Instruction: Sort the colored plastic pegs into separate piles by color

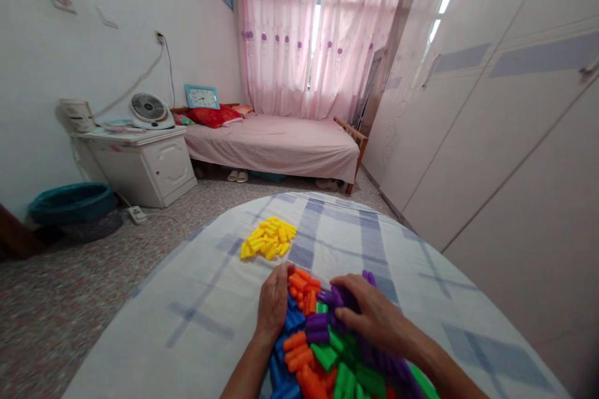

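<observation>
Our left hand (274,305) lies flat and open against the mixed heap of blocks (322,349) in front of us; our right hand (369,315) seems curled over purple ones. A careless sweep could scatter them into the one yellow pile (268,239), about twenty blocks, on the tablecloth (196,318).

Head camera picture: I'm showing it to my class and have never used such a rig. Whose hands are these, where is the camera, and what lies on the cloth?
The camera sits on a person's head, looking forward and down, so both bare hands are their own. The left hand and right hand rest on a mixed pile of plastic blocks, orange, blue, green and purple, on a checked tablecloth. The fingers seem to hold nothing clear of the pile. Farther off lies a separate heap of yellow blocks. Behind is a bedroom.
</observation>
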Tool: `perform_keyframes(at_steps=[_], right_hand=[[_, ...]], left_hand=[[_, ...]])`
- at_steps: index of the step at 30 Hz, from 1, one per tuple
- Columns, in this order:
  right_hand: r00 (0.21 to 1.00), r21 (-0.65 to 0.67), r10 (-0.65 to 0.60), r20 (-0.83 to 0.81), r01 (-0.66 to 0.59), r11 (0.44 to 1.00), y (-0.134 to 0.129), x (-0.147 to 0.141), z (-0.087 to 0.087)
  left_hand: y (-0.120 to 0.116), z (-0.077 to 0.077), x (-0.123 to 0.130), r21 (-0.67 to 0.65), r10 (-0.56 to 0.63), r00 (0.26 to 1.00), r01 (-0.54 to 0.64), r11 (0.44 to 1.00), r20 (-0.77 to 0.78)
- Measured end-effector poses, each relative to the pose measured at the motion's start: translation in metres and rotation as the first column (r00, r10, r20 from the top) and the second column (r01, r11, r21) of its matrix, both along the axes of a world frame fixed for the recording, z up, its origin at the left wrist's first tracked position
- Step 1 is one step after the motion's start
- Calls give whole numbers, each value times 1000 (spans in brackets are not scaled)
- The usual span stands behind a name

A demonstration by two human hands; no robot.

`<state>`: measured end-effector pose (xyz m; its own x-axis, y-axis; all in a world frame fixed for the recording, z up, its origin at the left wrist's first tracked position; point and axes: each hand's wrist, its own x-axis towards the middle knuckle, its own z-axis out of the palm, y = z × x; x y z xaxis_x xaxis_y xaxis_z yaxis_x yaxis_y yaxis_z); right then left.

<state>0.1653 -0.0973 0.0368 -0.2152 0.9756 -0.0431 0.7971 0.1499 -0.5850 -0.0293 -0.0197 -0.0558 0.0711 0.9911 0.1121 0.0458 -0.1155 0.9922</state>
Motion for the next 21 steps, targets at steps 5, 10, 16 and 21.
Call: perform_keyframes(at_steps=[5,10,16,21], right_hand=[[985,-49,82,-154,-90,995,-46,-6,24],[887,51,-352,-298,383,923,-51,32,5],[508,-22,-653,-562,780,625,-39,98,-71],[268,-230,-615,-741,760,608,-40,116,-84]], left_hand=[[2,-2,-1,-15,-21,1000,21,1000,3],[1,0,-1,15,-7,1000,8,1000,-12],[-5,8,-1,38,2,1000,-2,999,4],[-10,13,0,56,11,1000,-12,998,11]])
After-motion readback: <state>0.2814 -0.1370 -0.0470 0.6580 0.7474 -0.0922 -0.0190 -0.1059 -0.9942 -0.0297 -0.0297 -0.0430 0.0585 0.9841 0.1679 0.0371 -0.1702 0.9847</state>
